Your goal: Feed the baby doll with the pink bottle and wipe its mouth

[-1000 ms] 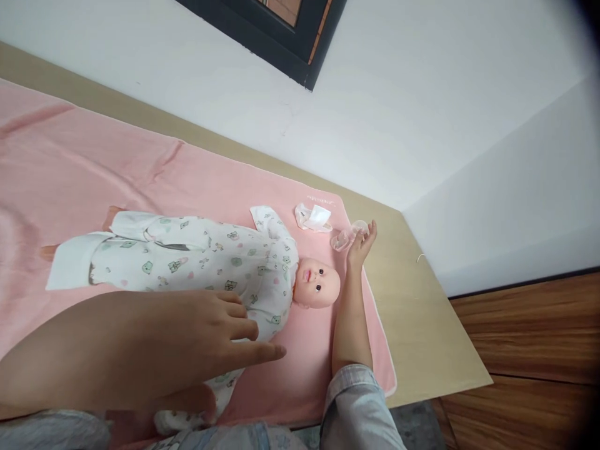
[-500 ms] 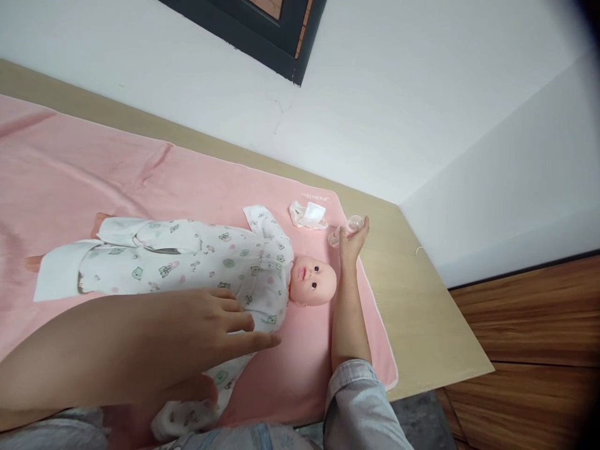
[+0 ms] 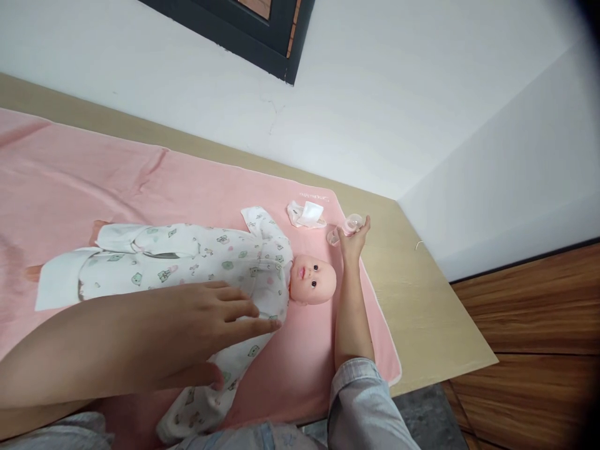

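Observation:
A baby doll (image 3: pixel 313 280) in a white patterned sleepsuit (image 3: pixel 229 253) lies on its back, its head to the right. My left hand (image 3: pixel 220 322) is over the doll's near side, fingers stretched out and thumb apart, with nothing in it. It covers part of the suit, and I cannot tell whether it touches it. Beyond the doll's head, my right hand (image 3: pixel 354 242) has its fingers round a clear baby bottle (image 3: pixel 353 223). The bottle's middle is hidden by the hand, and its ends show on either side.
The doll lies on a pink blanket (image 3: pixel 103 169) spread over a light wooden table (image 3: pixel 422 312). A crumpled white cloth or tissue (image 3: pixel 309 214) sits near the blanket's far corner. A white wall (image 3: pixel 351 112) borders the table's back, and wooden panels (image 3: pixel 529 312) stand to the right.
The view has shifted slightly. My left hand has moved a little and its fingers lie straighter over the suit. My right hand stays at the bottle.

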`<state>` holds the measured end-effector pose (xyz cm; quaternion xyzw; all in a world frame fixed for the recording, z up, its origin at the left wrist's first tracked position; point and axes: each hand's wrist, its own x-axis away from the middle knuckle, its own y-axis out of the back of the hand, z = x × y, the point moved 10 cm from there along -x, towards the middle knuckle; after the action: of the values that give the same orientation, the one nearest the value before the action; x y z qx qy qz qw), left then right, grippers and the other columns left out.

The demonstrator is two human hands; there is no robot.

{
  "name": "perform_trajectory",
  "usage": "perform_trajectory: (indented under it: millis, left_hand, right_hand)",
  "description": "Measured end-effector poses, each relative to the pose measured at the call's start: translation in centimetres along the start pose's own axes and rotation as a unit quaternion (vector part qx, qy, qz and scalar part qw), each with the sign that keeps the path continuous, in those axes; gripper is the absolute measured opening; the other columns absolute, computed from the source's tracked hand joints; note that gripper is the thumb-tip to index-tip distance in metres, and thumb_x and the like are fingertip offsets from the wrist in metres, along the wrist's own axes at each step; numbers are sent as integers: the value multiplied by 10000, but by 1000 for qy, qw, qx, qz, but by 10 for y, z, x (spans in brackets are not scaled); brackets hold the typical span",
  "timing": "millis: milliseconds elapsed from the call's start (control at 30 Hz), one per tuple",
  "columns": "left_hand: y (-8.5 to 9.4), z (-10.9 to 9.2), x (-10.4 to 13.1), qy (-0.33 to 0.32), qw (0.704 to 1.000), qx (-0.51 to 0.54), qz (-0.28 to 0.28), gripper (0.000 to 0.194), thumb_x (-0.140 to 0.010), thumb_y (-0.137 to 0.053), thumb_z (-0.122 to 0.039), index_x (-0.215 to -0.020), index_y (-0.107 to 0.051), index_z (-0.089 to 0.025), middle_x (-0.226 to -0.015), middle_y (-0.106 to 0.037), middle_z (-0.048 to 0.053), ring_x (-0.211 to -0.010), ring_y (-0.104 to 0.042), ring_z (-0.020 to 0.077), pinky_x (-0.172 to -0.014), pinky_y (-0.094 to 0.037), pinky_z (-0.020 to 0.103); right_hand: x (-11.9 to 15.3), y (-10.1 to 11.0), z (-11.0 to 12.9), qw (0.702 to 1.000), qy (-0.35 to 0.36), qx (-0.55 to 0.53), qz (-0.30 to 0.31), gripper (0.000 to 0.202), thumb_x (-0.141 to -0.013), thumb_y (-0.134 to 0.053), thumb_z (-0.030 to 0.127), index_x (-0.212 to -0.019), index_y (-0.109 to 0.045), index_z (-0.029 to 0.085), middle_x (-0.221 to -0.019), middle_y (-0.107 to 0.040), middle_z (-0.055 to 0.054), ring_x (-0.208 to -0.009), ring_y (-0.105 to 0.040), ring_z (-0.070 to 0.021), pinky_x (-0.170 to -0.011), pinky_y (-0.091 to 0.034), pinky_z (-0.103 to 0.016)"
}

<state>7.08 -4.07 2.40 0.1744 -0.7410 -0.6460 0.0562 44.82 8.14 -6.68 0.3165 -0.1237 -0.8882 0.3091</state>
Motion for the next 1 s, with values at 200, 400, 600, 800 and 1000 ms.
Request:
perform_trajectory:
  millis: [200,400,600,800,1000]
  left_hand:
    - [4,7,-14,-56,998,2,-25,737,-850,-677,-321,-1504,-344,-379,-1469,-485,-33,-1344,-455,253,-1075,-397,356]
    - [37,36,-44,21,984,-23,-173,607,-977,-481,-298,-1532,-245,-233,-1479,-448,89,-1347,-428,261,-1106,-374,413]
    - [45,50,-61,92,968,-39,-231,499,-980,-451,-299,-1456,-351,-189,-1436,-490,97,-1288,-477,269,-1060,-401,424]
    - [37,53,-64,102,969,0,-226,575,-955,-519,-409,-1463,-335,-211,-1412,-525,87,-1260,-514,262,-1035,-395,391]
    - [40,58,-64,136,963,-1,-232,591,-921,-536,-405,-1442,-368,-183,-1286,-612,94,-1154,-579,277,-1009,-403,405]
  right_hand:
    - [0,21,33,998,-12,-55,-7,1027,-682,-700,391,-1508,-129,176,-1375,-494,-189,-1135,-610,-248,-1001,-481,-452]
    - [19,27,118,982,67,-168,51,961,-745,-679,434,-1514,-118,307,-1568,-241,-143,-1301,-507,-250,-992,-501,-422]
    - [73,6,193,951,84,-243,174,953,-805,-656,472,-1519,-27,420,-1565,-261,-78,-1324,-483,-241,-1007,-511,-450]
    - [120,-13,225,920,86,-289,250,930,-804,-674,502,-1514,-77,439,-1589,-233,-43,-1349,-463,-243,-1020,-526,-458]
    - [133,-16,231,918,101,-288,255,947,-786,-675,558,-1518,-89,424,-1621,-166,-14,-1458,-319,-239,-1081,-487,-454]
